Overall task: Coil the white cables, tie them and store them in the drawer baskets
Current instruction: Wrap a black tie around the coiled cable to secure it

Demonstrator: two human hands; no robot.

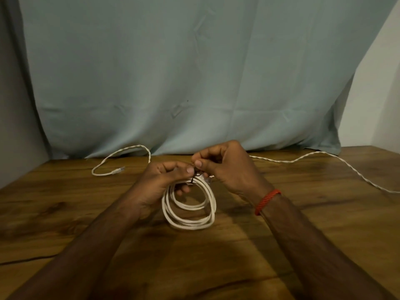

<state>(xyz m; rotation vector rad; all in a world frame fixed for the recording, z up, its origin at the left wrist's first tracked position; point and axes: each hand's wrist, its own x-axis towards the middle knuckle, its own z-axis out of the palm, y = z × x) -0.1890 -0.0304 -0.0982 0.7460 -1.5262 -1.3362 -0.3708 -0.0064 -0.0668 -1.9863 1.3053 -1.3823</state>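
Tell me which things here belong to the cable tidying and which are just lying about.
In the job: coiled cable, dark tie, loose cable, left hand, right hand.
Just there: table, curtain, red wristband.

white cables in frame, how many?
2, possibly 3. One coiled cable at table centre, held by left hand, right hand pinching its dark tie. A twisted cable lies behind: plug end left, long stretch right. The hands hide whether these join.
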